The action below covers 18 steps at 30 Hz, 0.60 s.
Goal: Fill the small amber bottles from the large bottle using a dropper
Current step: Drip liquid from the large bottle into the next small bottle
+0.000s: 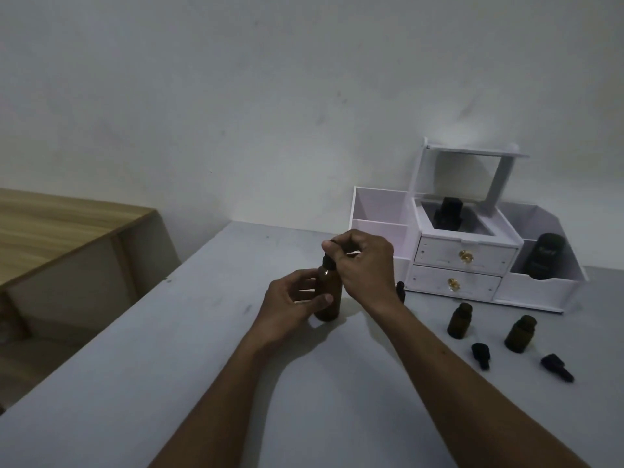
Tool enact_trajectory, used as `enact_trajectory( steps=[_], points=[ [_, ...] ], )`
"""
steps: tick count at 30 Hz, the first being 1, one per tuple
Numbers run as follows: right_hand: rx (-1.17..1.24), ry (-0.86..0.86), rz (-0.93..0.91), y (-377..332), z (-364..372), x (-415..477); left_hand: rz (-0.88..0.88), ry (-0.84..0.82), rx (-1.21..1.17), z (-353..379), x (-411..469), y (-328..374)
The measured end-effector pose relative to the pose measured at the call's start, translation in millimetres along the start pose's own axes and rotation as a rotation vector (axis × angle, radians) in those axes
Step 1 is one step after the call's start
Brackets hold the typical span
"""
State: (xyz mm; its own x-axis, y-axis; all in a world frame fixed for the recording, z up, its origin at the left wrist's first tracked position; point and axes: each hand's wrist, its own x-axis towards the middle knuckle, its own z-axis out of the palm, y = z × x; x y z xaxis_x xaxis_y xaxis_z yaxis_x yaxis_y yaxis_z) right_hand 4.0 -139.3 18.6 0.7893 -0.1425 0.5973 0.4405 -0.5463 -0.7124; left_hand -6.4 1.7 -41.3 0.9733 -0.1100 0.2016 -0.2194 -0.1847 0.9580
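Observation:
The large amber bottle (329,298) stands upright on the grey table (169,366). My left hand (293,302) wraps its body from the left. My right hand (363,265) pinches the black dropper top (327,261) at the bottle's neck from above. Two small amber bottles (459,320) (520,334) stand uncapped to the right. In front of them lie two black dropper caps (481,355) (557,367). Another dark dropper tip (400,290) peeks out behind my right wrist.
A white desk organiser (466,258) with two drawers stands at the back right against the wall; dark bottles sit in its middle (447,216) and right (543,255) compartments. A wooden desk (50,238) stands lower, left of the table.

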Motion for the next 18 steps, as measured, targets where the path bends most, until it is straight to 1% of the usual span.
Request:
enact_trajectory(
  steps=[3,7,11,12,16,18],
  points=[
    [0.002,-0.011,-0.011,-0.5,-3.2,-1.1,-0.005,-0.004,-0.001,-0.8,-0.4,1.6],
    [0.061,0.003,-0.025,-6.2,-9.1,4.8,-0.003,-0.012,-0.033,-0.9,-0.4,1.7],
    [0.098,0.008,-0.106,-28.5,-25.5,18.0,0.023,0.019,-0.021,0.3,0.4,2.2],
    [0.113,0.032,-0.129,-35.4,-32.0,22.3,0.045,0.07,-0.018,1.1,-0.6,4.4],
    [0.175,0.151,-0.184,-55.8,-63.7,38.6,0.207,0.38,0.033,7.6,-10.0,20.4],
    [0.201,0.203,-0.204,-59.4,-82.6,43.4,0.247,0.465,0.032,14.6,-18.1,30.7]
  ],
)
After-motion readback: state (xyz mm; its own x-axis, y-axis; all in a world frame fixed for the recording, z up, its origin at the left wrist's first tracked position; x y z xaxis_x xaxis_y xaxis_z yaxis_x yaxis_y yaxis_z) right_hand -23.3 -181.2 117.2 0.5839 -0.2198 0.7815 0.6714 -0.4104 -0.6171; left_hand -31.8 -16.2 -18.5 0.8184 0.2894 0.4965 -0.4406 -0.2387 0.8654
